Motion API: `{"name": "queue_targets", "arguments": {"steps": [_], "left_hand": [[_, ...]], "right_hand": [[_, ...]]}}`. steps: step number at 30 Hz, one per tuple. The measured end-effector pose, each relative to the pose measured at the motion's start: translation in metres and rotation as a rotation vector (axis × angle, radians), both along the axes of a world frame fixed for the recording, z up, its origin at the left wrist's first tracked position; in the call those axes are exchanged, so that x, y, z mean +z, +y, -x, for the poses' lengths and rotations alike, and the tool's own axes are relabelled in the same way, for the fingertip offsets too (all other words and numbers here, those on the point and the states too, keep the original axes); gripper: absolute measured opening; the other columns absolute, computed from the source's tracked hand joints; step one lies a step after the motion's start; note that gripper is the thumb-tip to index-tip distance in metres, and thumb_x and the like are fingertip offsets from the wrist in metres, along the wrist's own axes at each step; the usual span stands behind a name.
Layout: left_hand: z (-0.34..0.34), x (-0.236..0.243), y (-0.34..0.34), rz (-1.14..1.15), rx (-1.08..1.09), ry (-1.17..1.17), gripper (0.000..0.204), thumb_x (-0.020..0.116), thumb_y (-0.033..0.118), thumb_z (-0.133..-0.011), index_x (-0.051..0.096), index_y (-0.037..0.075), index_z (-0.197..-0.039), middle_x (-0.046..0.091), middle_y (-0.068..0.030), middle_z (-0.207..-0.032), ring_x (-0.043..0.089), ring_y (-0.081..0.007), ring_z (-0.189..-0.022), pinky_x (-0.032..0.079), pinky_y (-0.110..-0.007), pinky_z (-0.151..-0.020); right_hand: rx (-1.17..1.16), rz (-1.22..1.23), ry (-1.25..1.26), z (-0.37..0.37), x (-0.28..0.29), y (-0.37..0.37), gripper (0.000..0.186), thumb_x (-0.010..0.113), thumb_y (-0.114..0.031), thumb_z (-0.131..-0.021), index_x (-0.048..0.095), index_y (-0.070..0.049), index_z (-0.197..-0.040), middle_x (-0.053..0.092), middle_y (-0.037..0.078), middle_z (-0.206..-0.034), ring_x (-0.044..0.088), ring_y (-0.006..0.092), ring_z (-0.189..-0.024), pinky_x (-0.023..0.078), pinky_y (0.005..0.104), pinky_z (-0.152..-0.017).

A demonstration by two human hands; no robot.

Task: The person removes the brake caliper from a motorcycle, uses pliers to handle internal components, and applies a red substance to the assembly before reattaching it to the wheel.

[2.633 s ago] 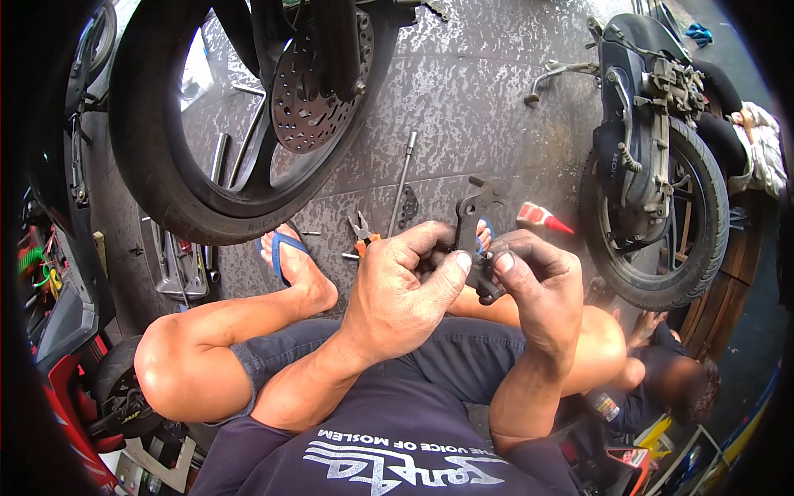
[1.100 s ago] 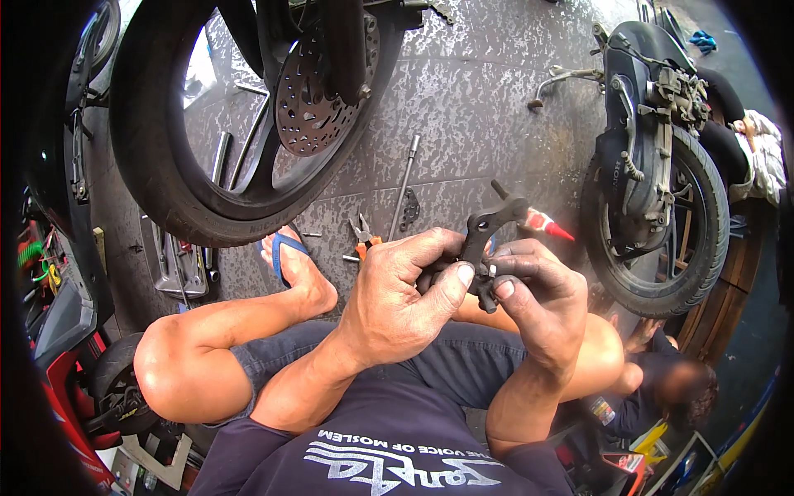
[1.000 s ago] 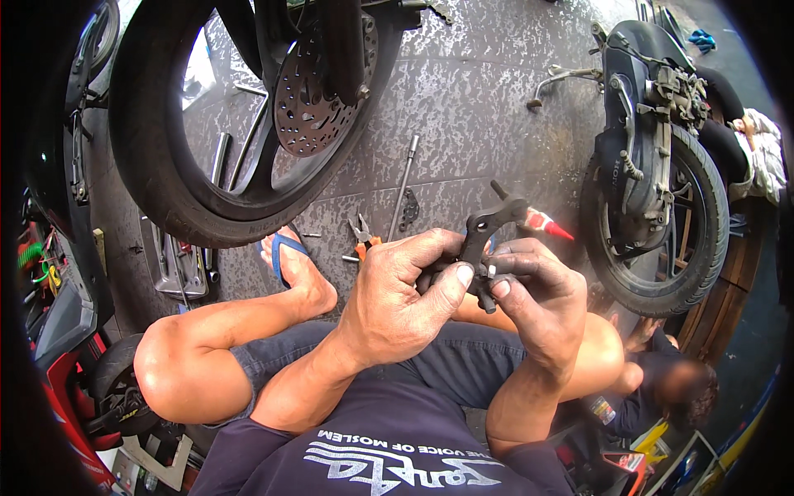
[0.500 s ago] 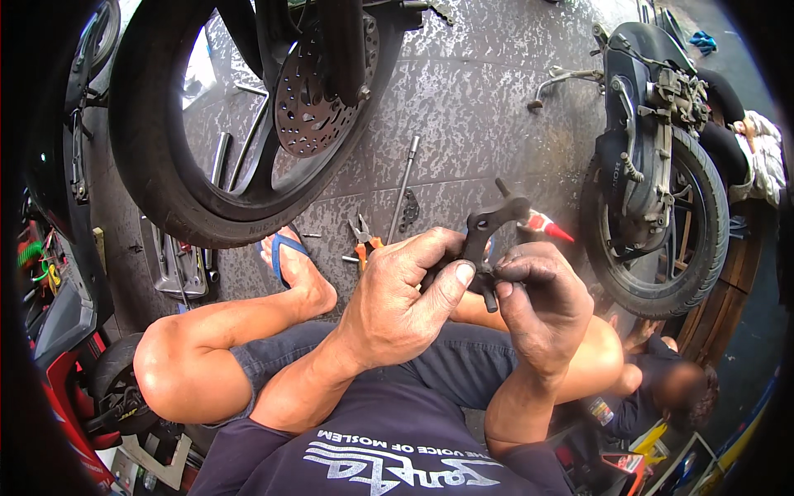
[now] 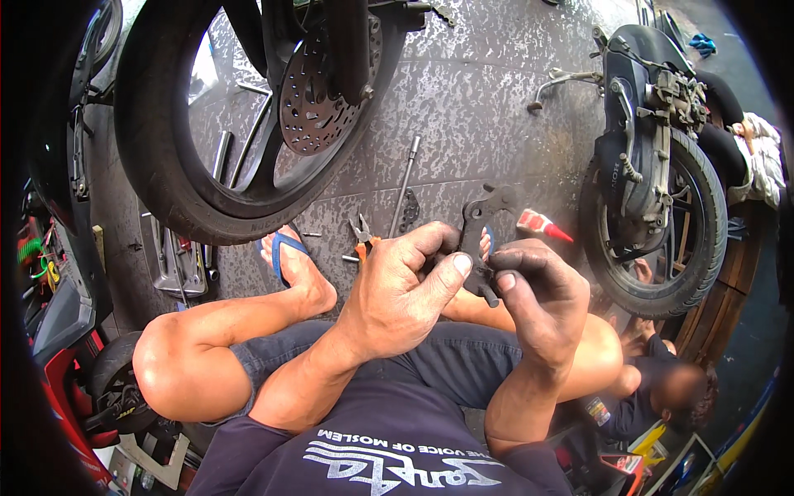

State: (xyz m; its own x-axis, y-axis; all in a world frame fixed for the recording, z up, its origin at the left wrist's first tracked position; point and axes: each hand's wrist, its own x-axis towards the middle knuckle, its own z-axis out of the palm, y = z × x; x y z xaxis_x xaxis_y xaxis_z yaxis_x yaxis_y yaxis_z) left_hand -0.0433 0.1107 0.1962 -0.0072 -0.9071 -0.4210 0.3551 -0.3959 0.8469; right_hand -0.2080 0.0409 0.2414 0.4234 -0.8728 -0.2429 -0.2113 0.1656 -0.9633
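Note:
A dark metal brake caliper bracket is held between my two hands, above my lap. My left hand grips its left side, with the thumb pressed along the front and the fingers curled behind. At its lower right part, my right hand pinches with thumb and bent forefinger; the fingers cover what exactly lies between them. A short rounded stub points down between the two thumbs. The bracket's hooked upper end sticks out beyond my fingers. Dark grime covers the right fingertips.
Ahead left stands a motorcycle wheel with a drilled brake disc. Pliers, a long metal bar and a red-and-white tube lie on the floor. A scooter's rear wheel is at right; another person sits lower right.
The bracket has turned in my hands: its upper end now shows a flatter side, and the pin that stuck up there is no longer visible. Both hands have shifted slightly left.

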Motion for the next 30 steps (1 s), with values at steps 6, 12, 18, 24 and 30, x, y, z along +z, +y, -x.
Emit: {"name": "queue_targets", "arguments": {"steps": [6, 12, 18, 24, 30], "left_hand": [[0.0029, 0.0052, -0.0034, 0.194, 0.087, -0.158, 0.015, 0.059, 0.008, -0.093, 0.064, -0.004, -0.101, 0.060, -0.0058, -0.071, 0.054, -0.0078, -0.062, 0.043, -0.028, -0.056], [0.0006, 0.0048, -0.0058, 0.363, 0.092, -0.366, 0.019, 0.059, 0.006, -0.092, 0.063, -0.005, -0.108, 0.063, -0.0131, -0.084, 0.062, -0.0186, -0.068, 0.047, -0.032, -0.062], [0.0021, 0.0007, -0.0044, 0.289, 0.082, -0.244, 0.019, 0.059, 0.007, -0.093, 0.064, -0.003, -0.108, 0.063, -0.0104, -0.081, 0.058, -0.0135, -0.066, 0.046, -0.030, -0.061], [0.0012, 0.0035, -0.0040, 0.153, 0.006, -0.075, 0.018, 0.058, 0.012, -0.096, 0.065, -0.002, -0.106, 0.056, -0.0003, -0.071, 0.048, -0.0047, -0.066, 0.041, -0.025, -0.058], [0.0014, 0.0009, -0.0018, 0.093, -0.013, 0.014, 0.017, 0.059, 0.013, -0.097, 0.065, -0.001, -0.103, 0.054, 0.0035, -0.070, 0.044, -0.0030, -0.065, 0.038, -0.024, -0.056]], "right_hand": [[0.023, 0.029, 0.047, 0.0016, 0.0008, -0.0007, 0.015, 0.069, 0.011, -0.076, 0.068, 0.007, -0.090, 0.067, 0.010, -0.088, 0.062, 0.0157, -0.082, 0.048, 0.0295, -0.081], [-0.052, 0.222, 0.045, 0.0004, -0.0022, 0.0047, 0.013, 0.071, 0.012, -0.074, 0.065, 0.005, -0.084, 0.067, 0.010, -0.088, 0.064, 0.0168, -0.084, 0.050, 0.0313, -0.084], [0.034, 0.306, 0.128, 0.0030, 0.0025, -0.0009, 0.016, 0.070, 0.012, -0.073, 0.066, 0.004, -0.086, 0.068, 0.012, -0.087, 0.065, 0.0182, -0.082, 0.051, 0.0305, -0.083], [0.055, 0.252, 0.136, 0.0066, -0.0014, -0.0024, 0.016, 0.069, 0.010, -0.076, 0.068, 0.005, -0.091, 0.069, 0.011, -0.087, 0.067, 0.0185, -0.081, 0.052, 0.0296, -0.081], [0.065, 0.207, 0.142, 0.0057, 0.0002, -0.0027, 0.015, 0.069, 0.010, -0.077, 0.068, 0.005, -0.091, 0.069, 0.011, -0.087, 0.066, 0.0167, -0.082, 0.052, 0.0288, -0.080]]}}
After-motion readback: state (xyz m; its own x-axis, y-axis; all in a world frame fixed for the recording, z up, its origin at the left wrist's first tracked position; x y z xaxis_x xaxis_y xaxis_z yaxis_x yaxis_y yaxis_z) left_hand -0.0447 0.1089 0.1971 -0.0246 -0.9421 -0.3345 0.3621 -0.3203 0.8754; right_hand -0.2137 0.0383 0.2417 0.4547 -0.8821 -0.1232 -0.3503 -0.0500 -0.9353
